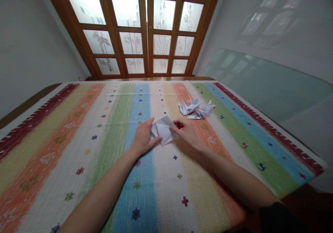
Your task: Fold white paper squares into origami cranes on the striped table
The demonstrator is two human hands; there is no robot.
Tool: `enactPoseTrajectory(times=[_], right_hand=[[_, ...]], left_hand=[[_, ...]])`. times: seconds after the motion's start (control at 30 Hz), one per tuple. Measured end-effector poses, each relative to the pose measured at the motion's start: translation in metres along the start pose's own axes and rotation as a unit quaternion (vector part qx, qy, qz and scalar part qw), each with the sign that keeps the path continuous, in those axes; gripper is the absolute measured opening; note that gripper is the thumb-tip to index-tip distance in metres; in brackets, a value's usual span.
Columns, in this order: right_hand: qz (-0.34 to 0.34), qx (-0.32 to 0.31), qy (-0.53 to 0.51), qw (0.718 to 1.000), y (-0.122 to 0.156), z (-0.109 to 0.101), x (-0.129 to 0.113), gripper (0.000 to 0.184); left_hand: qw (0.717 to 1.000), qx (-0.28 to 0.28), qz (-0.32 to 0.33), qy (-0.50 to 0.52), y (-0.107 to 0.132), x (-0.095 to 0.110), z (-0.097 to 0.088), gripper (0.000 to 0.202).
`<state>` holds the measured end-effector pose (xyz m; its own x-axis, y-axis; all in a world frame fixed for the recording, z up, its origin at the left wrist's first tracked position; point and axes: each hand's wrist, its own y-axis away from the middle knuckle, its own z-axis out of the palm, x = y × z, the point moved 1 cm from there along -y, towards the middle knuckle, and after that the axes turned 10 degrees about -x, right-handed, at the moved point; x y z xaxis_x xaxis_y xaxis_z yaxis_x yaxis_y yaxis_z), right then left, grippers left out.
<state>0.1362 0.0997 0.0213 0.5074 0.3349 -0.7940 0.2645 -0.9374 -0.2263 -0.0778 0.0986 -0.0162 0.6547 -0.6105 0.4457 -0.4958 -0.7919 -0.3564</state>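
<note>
Below everything spreads a striped cloth point(117, 118). Over it both forearms slant inward from the near corners, the left forearm point(101, 188) and the right forearm point(229, 174) (a dark sleeve point(281, 217) showing at the right elbow). The left hand point(142, 137) grips the paper's left side, thumb across its near edge, index finger stretched away. The right hand point(187, 133) pinches the right edge, thumb on top, fingers curled. Two cranes point(203, 111) sit just beyond it. Between the hands is the folded paper point(164, 130), white and creased.
</note>
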Motion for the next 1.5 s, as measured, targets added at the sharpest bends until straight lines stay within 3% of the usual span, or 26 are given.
enactPoseTrajectory(times=[0.07,0.13,0.27,0.33,0.37,0.47,0.53,0.6,0.7,0.8,0.93,1.07,1.23,1.4,1.5], right_hand=[[-0.078,0.079,0.088,0.990,0.002,-0.007,-0.004,0.010],[-0.130,0.097,0.182,0.970,0.008,-0.006,-0.007,0.016],[-0.158,-0.037,0.284,0.945,0.024,0.020,-0.010,0.015],[-0.178,-0.099,0.256,0.945,0.030,0.030,-0.010,0.018],[-0.173,-0.092,0.225,0.954,0.032,0.031,-0.009,0.019],[-0.109,0.027,0.123,0.986,0.029,0.020,0.001,0.017],[-0.049,0.112,0.079,0.989,0.024,0.007,0.014,0.019],[0.008,0.136,0.036,0.990,0.018,-0.003,0.029,0.022],[0.052,0.092,-0.004,0.994,0.012,-0.007,0.044,0.027],[0.054,0.053,-0.032,0.997,0.010,-0.002,0.044,0.025],[0.067,0.058,-0.052,0.995,0.011,0.005,0.036,0.015],[0.074,0.045,-0.004,0.996,0.014,0.007,0.032,0.012],[-0.070,-0.064,0.136,0.986,0.014,0.008,0.029,0.010],[-0.183,-0.177,0.238,0.937,0.007,0.013,0.031,0.010],[-0.232,-0.224,0.243,0.915,0.002,0.018,0.028,0.014]], left_hand=[[0.999,0.043,0.007,-0.003,0.001,0.000,-0.001,0.076],[0.997,0.073,0.024,-0.005,0.002,0.001,-0.003,0.074],[0.996,0.064,0.063,-0.005,0.003,0.003,-0.004,0.072],[0.997,0.036,0.064,-0.008,0.003,0.003,-0.003,0.073],[0.998,0.022,0.059,-0.010,0.002,0.003,-0.003,0.074],[0.999,-0.018,0.047,-0.019,0.001,0.005,-0.002,0.082],[0.998,-0.043,0.044,-0.028,0.000,0.006,0.000,0.087],[0.996,-0.064,0.041,-0.037,0.000,0.008,0.001,0.089],[0.995,-0.082,0.030,-0.044,0.000,0.008,0.003,0.088],[0.995,-0.087,0.023,-0.041,0.000,0.007,0.002,0.083],[0.995,-0.089,0.013,-0.037,-0.001,0.008,0.001,0.082],[0.995,-0.092,-0.004,-0.046,-0.002,0.011,0.000,0.087],[0.993,-0.083,-0.023,-0.082,-0.004,0.014,0.000,0.086],[0.991,-0.079,-0.042,-0.097,-0.004,0.011,0.002,0.089],[0.993,-0.072,-0.038,-0.086,-0.004,0.009,0.003,0.090]])
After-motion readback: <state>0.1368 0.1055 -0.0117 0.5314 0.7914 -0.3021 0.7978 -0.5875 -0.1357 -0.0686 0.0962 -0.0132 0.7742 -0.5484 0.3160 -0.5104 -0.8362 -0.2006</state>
